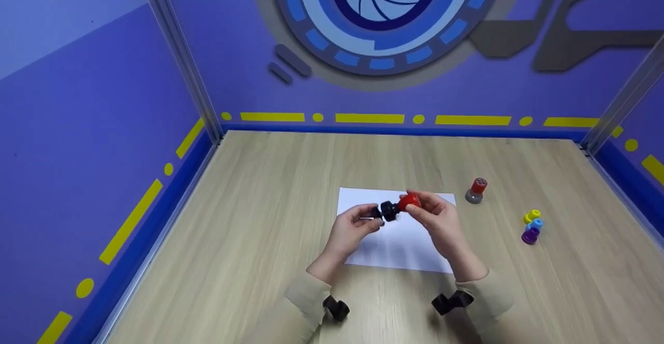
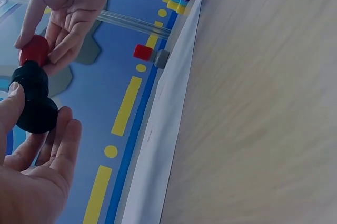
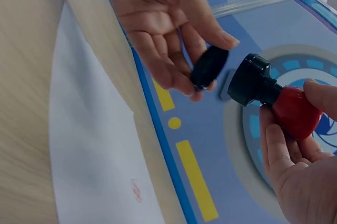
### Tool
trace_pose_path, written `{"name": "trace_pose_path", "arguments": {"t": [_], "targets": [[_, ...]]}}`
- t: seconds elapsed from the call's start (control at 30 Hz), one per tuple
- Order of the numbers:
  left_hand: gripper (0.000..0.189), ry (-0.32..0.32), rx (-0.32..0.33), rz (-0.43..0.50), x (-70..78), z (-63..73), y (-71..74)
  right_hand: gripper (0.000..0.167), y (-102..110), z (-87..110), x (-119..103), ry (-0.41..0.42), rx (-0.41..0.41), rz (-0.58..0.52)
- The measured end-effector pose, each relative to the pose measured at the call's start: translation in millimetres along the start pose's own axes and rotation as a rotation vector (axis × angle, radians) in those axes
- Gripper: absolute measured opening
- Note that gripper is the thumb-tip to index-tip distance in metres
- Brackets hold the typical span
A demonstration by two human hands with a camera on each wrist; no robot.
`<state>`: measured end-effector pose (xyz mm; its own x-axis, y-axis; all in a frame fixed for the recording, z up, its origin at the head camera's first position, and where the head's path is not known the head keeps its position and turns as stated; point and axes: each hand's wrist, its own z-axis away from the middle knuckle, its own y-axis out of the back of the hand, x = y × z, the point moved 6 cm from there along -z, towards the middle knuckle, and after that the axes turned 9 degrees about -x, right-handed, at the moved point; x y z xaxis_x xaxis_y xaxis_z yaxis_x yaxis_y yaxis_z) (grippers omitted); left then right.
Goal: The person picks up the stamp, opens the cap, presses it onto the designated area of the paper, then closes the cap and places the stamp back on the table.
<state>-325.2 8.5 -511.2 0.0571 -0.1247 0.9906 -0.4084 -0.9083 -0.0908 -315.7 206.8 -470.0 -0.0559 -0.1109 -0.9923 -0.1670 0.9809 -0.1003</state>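
Above the white sheet of paper (image 1: 399,255), my right hand (image 1: 441,224) holds a stamp by its rounded red handle (image 3: 296,112). The stamp's black round head (image 3: 248,81) points toward the other hand. Between thumb and fingers, my left hand (image 1: 347,234) pinches a round black cap (image 3: 209,68). A small gap separates cap and stamp head in the right wrist view; in the left wrist view the two overlap. A small red mark (image 3: 136,190) shows on the paper.
To the right of the paper stands a red and grey stamp (image 1: 476,191). Farther right, small yellow (image 1: 532,216), light blue (image 1: 534,224) and purple (image 1: 530,236) stamps sit close together. Decorated blue panels (image 1: 290,92) edge the wooden table (image 1: 259,230).
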Motion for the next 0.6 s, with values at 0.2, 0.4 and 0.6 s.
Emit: {"name": "trace_pose_path", "arguments": {"t": [0.2, 0.4, 0.6], "targets": [[0.041, -0.006, -0.011, 0.003, 2.2, 1.7, -1.7, 0.045, -5, -1.2, 9, -0.041, -0.007, 0.021], [0.042, -0.013, -0.019, -0.003, 1.9, 1.0, -1.9, 0.047, -6, -2.3, 14, -0.062, -0.007, 0.01], [0.041, -0.015, -0.024, 0.003, 2.3, 1.2, -1.8, 0.048, -7, -2.9, 16, -0.07, 0.001, -0.012]]}}
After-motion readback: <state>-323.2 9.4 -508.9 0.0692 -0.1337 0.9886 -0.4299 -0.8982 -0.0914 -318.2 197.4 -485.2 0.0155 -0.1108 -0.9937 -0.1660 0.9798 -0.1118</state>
